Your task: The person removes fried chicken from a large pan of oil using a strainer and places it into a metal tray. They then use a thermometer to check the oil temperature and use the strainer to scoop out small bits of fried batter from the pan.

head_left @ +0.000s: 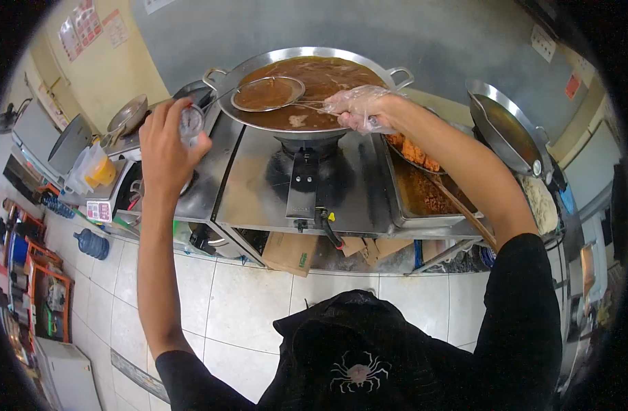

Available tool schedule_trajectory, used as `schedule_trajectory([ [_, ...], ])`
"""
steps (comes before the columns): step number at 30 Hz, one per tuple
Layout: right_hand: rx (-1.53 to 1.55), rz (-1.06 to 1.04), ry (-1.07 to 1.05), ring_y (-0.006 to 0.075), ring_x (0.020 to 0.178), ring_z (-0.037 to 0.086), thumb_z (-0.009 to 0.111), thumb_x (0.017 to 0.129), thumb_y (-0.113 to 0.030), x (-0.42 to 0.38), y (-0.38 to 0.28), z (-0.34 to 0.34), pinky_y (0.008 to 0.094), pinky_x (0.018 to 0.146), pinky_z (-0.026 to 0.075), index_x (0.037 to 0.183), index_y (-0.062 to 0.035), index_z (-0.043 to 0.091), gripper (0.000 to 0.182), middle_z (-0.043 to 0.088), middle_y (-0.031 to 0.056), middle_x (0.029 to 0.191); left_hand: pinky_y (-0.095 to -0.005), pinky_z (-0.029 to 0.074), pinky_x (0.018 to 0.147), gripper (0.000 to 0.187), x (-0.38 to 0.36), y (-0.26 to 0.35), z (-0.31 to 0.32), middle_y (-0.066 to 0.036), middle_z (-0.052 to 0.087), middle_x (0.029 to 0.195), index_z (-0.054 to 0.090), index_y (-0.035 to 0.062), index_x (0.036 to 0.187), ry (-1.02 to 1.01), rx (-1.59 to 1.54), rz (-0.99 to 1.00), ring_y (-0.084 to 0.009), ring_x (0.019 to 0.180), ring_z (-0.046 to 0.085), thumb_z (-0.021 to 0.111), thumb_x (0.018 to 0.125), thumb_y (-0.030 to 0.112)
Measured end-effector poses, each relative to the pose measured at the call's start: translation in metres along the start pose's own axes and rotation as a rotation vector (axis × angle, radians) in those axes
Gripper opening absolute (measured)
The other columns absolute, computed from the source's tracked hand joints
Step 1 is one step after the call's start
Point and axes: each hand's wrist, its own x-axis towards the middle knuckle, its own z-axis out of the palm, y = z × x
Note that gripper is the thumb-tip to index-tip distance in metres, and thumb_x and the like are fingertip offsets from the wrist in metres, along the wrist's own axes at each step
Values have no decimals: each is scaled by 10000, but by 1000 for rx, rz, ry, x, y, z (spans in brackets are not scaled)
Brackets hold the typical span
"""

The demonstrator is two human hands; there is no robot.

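My left hand point(164, 144) is bare and closed around a dial thermometer point(191, 122). Its round face shows beside my fingers, and a thin stem runs from it toward the wok's left rim. In a clear plastic glove, my right hand point(363, 109) grips the wire handle of a round mesh strainer point(268, 94). The strainer lies over the left part of a large two-handled wok point(227, 103), overlapping the brown oil point(314, 72) inside. A pale piece point(297, 121) floats near the wok's front edge.
The wok sits on a steel stove counter point(259, 185). To the right are a tray point(423, 220) of brown crumbs, fried pieces point(415, 152) and a second wok point(512, 127). At left stand a scale point(99, 210) and a plastic jug point(95, 168). Cardboard point(291, 252) lies below.
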Motion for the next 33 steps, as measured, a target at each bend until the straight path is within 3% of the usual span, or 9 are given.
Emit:
schedule_trajectory([
  [5,230,46,34,37,420,399,528,895,-95,-8,3,-3,155,313,311,1242,-102,451,355,470,-18,597,-399,395,858,494,-14,-4,6,-124,544,1049,546,65,1094,69,38,-89,-316,968,514,689,628,146],
  [12,154,-7,50,43,445,421,514,891,-42,1,3,-21,163,306,313,1225,-69,449,341,485,18,632,-409,400,858,481,-21,6,17,-137,544,1063,548,47,1085,83,-19,-162,-319,979,514,680,636,155],
  [14,301,-3,115,87,516,481,516,849,31,-4,1,-29,189,352,366,1181,12,535,333,586,100,804,-411,403,855,477,-24,11,26,-144,544,1062,548,38,1077,112,-35,-157,-323,975,517,681,635,158],
  [15,333,11,169,77,459,418,502,874,-4,-4,1,-25,175,320,301,1229,10,494,355,542,92,732,-412,406,853,473,-26,15,32,-152,544,1060,549,29,1069,138,-52,-149,-327,971,520,683,635,160],
  [19,244,-8,238,80,426,359,478,894,-27,-12,-1,-32,191,304,265,1137,42,516,256,482,57,653,-399,417,877,479,-35,35,61,-151,557,1050,554,26,1060,124,-177,-246,-332,986,530,704,616,125],
  [21,275,6,130,66,536,496,488,821,98,-2,9,-51,164,349,389,1258,-50,461,462,544,44,788,-397,419,876,482,-39,45,77,-151,560,1047,552,26,1064,140,-203,-255,-332,986,531,703,617,121],
  [24,52,26,226,71,555,510,501,805,111,-12,14,-59,170,357,391,1262,-36,452,483,538,36,776,-391,423,878,499,-42,58,96,-151,562,1054,545,28,1083,114,-270,-276,-328,995,531,705,617,108],
  [26,179,10,157,84,558,515,501,804,113,-23,18,-65,186,364,391,1267,-24,443,485,531,36,757,-387,423,879,513,-43,62,113,-144,559,1067,540,33,1094,117,-375,-253,-322,999,532,709,614,97],
  [33,281,-24,266,88,529,489,517,873,-4,-47,33,-74,188,378,401,1251,-28,442,386,511,32,695,-389,427,881,504,-38,63,144,-135,558,1072,549,51,1084,58,-380,-166,-320,999,530,721,613,105],
])
